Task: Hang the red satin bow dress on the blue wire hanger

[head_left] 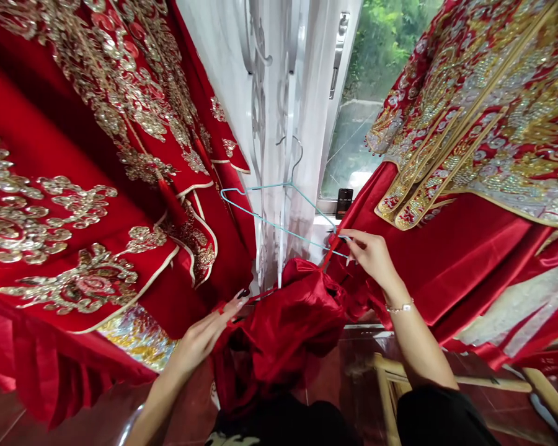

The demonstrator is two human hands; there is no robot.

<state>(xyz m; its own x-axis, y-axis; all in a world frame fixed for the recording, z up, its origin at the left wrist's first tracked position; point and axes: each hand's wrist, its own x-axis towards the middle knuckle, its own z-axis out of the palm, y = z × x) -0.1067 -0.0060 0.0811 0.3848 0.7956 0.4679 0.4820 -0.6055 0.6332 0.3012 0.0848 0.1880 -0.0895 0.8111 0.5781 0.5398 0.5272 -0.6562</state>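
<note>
A bunched red satin garment (279,328) hangs in front of me between my hands. My left hand (204,334) pinches a thin red strap (230,313) at the garment's left side. My right hand (369,257) grips a second red strap (331,254) at the garment's upper right, with its fingertips against the lower bar of a light blue wire hanger (279,214). The hanger hangs tilted by its hook (297,152), and its bar runs from the right fingers to the far left corner. A beaded bracelet (400,306) circles my right wrist.
Red gold-embroidered robes (74,186) hang at the left, and a beaded one (483,124) hangs at the right. Behind the hanger are a sheer white curtain (270,124), a window (353,105) and a phone (344,203). A wooden frame (451,381) stands on the red tile floor below.
</note>
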